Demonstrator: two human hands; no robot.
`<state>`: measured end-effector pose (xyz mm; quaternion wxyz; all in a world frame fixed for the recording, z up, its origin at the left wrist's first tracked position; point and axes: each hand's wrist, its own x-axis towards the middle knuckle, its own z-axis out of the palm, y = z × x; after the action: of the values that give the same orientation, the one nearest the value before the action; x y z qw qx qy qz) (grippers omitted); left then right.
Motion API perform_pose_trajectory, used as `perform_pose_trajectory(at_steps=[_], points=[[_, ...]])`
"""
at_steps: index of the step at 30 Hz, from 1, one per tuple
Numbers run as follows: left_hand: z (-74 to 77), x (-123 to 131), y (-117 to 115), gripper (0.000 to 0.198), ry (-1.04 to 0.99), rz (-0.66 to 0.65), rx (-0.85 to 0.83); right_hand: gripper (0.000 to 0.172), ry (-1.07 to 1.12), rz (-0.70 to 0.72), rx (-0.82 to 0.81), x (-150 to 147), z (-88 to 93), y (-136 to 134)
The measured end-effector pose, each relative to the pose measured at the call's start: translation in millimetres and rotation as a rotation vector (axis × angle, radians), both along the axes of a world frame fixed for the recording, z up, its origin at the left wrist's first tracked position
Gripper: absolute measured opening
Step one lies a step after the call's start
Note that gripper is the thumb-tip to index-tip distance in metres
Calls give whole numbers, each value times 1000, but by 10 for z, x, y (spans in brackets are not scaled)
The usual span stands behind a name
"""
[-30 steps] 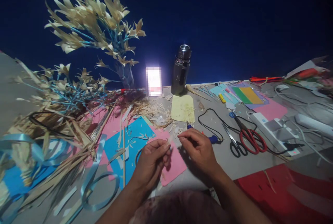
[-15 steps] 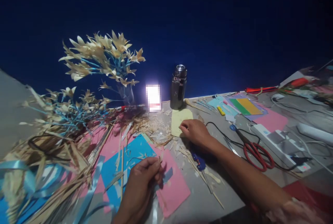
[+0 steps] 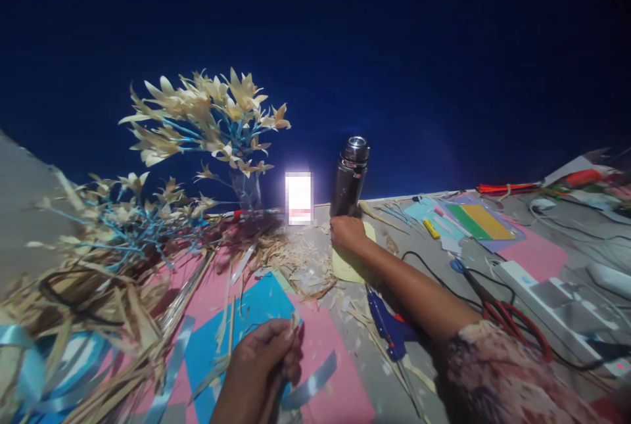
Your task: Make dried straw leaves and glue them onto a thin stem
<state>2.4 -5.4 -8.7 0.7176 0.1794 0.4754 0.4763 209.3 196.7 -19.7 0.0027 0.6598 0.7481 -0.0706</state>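
My left hand (image 3: 269, 352) is closed in a pinch over the blue sheet (image 3: 241, 325) and pink sheet (image 3: 330, 345), with a small pale piece between thumb and fingers. My right hand (image 3: 348, 235) reaches forward, its fingers curled at the base of the dark flask (image 3: 350, 174), over the far part of the yellow sheet (image 3: 348, 271). Whatever its fingertips hold is hidden. A blue glue gun (image 3: 384, 325) lies below the right forearm. Pale shavings (image 3: 300, 253) are scattered left of the yellow sheet.
Pale flowers on blue stems (image 3: 217, 115) stand at the back left beside a bright lit screen (image 3: 299, 197). Dry husks (image 3: 133, 306) and blue ribbon (image 3: 170, 371) cover the left. Red-handled scissors (image 3: 517, 322), a power strip (image 3: 547, 306) and cables lie right.
My right hand has moved forward from the yellow sheet's near part to the flask's base. The flask now leans a little to the right in view. The view has shifted slightly.
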Motion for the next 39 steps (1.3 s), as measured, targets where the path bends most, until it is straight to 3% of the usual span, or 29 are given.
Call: perform_pose_trajectory(at_steps=[8,14,17,20,23,26,34,39], points=[[-6,9,39,34,-77,37,-22,28,154,-113,-19,42,3,12],[16,1,69,34,-91,52,-28,16,497,-105,-97,128,291,-150],[95,-18,112,35,-100,44,-22,19,738,-42,-255,138,476,-451],[231,10,133,38,-59,81,18,22,929,-4,-372,96,602,-918],[335,84,97,41,-20,116,71,21,1223,-24,-489,36,638,-1395],[355,162,0,40,36,141,133,20,1329,-36,-516,-9,598,-1749],[341,314,-282,30,312,103,306,12,1354,-57,-449,-62,476,-2118],[350,398,-307,36,163,69,191,16,1293,22,-353,-11,488,-2261]])
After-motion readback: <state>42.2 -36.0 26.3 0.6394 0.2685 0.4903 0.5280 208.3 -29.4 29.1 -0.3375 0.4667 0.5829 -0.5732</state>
